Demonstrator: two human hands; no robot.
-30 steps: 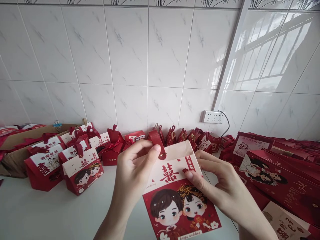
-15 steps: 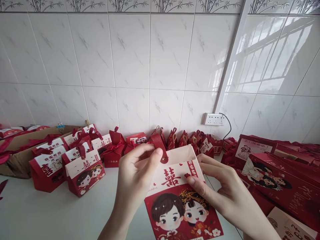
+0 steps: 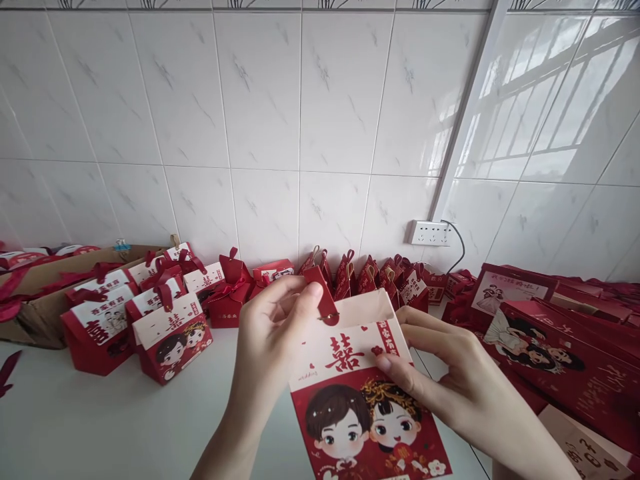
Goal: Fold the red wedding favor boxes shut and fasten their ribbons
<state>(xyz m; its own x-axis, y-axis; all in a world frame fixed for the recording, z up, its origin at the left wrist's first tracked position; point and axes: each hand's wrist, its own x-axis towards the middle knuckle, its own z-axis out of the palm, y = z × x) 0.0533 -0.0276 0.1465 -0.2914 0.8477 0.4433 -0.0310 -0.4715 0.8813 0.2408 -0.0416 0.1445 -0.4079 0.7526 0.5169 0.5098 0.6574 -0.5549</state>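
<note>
A red and cream paper gift box [image 3: 345, 400], printed with a cartoon couple and a large red character, is held up in front of me, tilted slightly. My left hand [image 3: 277, 333] pinches the red strap [image 3: 320, 293] at its top between thumb and fingers. The strap's lower end lies against the cream upper panel, by a small brass-coloured fastener. My right hand [image 3: 445, 370] grips the box's right edge, thumb on the front and fingers behind. The box's bottom runs out of view.
Finished-looking gift boxes [image 3: 173, 337] stand at left beside a cardboard carton [image 3: 40, 313]. Small red boxes line the wall behind. Larger red printed boxes [image 3: 565, 373] are piled at right. A power strip [image 3: 430, 233] is on the tiled wall. A dark ribbon piece [image 3: 9, 370] lies far left.
The view has tipped slightly downward. Both hands keep their grip on the box and strap, and the strap's angle has shifted only a little.
</note>
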